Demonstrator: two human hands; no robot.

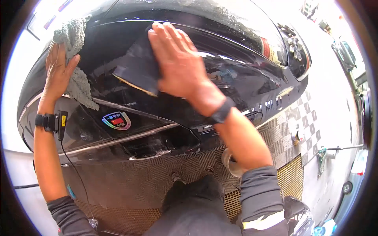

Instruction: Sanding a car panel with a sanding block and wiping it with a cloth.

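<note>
A glossy black car (220, 76) fills the upper part of the head view. My right hand (177, 59) lies flat with outstretched fingers on a dark, flat cloth (138, 69) with a yellow lower edge, pressed against the car's body. Some of that cloth is hidden under the palm. On the left, my left hand (59, 70) has a grey-green towel (80, 86) between thumb and fingers. The towel drapes over the car's side, part of it above my fingertips and part hanging below the thumb.
A shiny shield-shaped sticker (117, 120) is on the side glass, above a door handle (151, 155). A pale bucket (232, 162) stands by my right forearm. A cable (80, 179) hangs from my left wrist. Yellow floor grating (290, 177) and a parked vehicle (354, 185) are on the right.
</note>
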